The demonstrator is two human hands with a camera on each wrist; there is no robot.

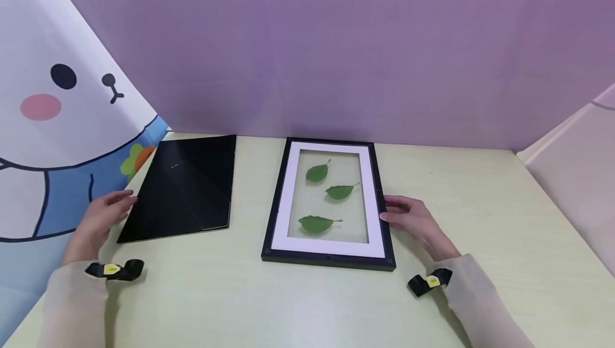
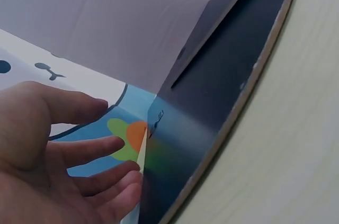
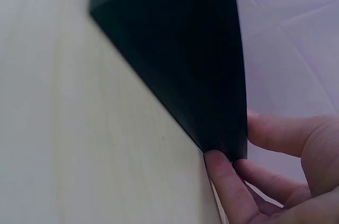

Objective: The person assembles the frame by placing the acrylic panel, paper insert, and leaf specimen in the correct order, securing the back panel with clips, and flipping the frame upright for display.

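Observation:
A black picture frame [image 1: 329, 260] with a white mat lies flat in the middle of the pale table [image 1: 485, 214]. Three green leaves [image 1: 340, 191] rest on its glass. My right hand [image 1: 413, 221] lies on the table at the frame's right side, its fingertips [image 3: 225, 179] touching the frame's black outer edge [image 3: 185, 60]. A black backing board [image 1: 184, 188] lies flat to the left. My left hand [image 1: 105, 213] is at the board's left edge with its fingers [image 2: 106, 181] straight, the tips against the board [image 2: 212, 107].
A curtain printed with a cartoon rabbit [image 1: 53, 124] hangs close along the table's left side. A purple backdrop [image 1: 336, 44] closes the back and a pale panel [image 1: 576, 177] the right. Black wrist straps [image 1: 115, 269] show on both sleeves.

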